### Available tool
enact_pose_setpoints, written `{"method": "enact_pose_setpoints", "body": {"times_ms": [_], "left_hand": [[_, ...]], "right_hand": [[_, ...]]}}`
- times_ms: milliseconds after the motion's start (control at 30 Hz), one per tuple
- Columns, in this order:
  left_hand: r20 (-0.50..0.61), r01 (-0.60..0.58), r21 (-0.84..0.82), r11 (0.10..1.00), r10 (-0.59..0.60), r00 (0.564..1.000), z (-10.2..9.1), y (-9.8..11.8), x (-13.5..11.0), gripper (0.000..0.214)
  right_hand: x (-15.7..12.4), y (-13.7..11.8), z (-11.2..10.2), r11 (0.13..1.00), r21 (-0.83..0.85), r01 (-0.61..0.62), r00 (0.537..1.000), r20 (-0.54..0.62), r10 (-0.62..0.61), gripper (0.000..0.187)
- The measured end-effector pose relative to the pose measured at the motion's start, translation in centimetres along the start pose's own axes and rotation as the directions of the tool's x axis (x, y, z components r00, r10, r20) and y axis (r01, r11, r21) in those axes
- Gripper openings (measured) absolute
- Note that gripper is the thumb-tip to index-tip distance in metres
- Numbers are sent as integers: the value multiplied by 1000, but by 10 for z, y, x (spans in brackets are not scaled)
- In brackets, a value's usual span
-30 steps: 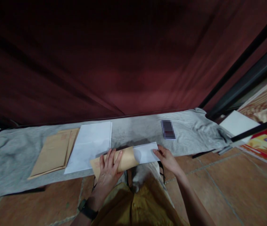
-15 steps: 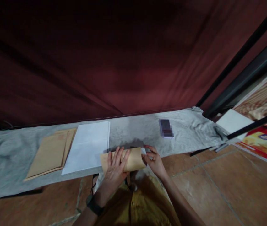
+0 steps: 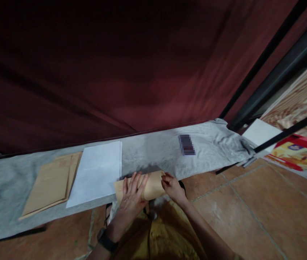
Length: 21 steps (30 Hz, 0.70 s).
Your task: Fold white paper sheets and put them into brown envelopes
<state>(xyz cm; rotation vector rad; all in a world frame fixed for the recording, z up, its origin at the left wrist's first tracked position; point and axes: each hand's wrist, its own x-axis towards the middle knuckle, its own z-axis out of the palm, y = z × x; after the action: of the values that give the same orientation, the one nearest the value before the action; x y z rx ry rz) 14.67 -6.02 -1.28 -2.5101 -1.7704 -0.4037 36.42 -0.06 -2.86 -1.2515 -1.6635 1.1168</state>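
Note:
A brown envelope point(image 3: 153, 185) lies at the near edge of a grey cloth point(image 3: 153, 150) spread on the floor. My left hand point(image 3: 132, 195) rests flat on the envelope's left part, fingers stretched out. My right hand point(image 3: 172, 187) is closed in a pinch at the envelope's right end, its fingers curled against the opening. No white paper shows outside the envelope. A black watch point(image 3: 107, 242) sits on my left wrist.
A stack of white sheets point(image 3: 95, 173) and a pile of brown envelopes point(image 3: 49, 184) lie left on the cloth. A small dark blurred object point(image 3: 186, 144) lies further back. Red curtain behind, terracotta tiles, a white sheet point(image 3: 259, 131) and a colourful box point(image 3: 297, 155) at right.
The white folded sheet that stuck out of the envelope's right end has slid inside and is gone from sight. My right hand moved left up to the envelope's end.

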Motion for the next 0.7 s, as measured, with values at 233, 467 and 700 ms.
{"method": "enact_pose_setpoints", "body": {"times_ms": [233,467,700], "left_hand": [[1,0,18,1000,-1,1000,0,-1,2,94],[-5,-16,18,1000,16,1000,-5,2,5,91],[26,-26,3,1000,26,999,-6,1,8,94]], "right_hand": [[-2,1,-5,999,-45,22,993,-114,-27,13],[-4,7,-3,1000,-26,4,990,-142,-8,6],[-6,18,9,958,262,-118,964,-201,174,45]]}}
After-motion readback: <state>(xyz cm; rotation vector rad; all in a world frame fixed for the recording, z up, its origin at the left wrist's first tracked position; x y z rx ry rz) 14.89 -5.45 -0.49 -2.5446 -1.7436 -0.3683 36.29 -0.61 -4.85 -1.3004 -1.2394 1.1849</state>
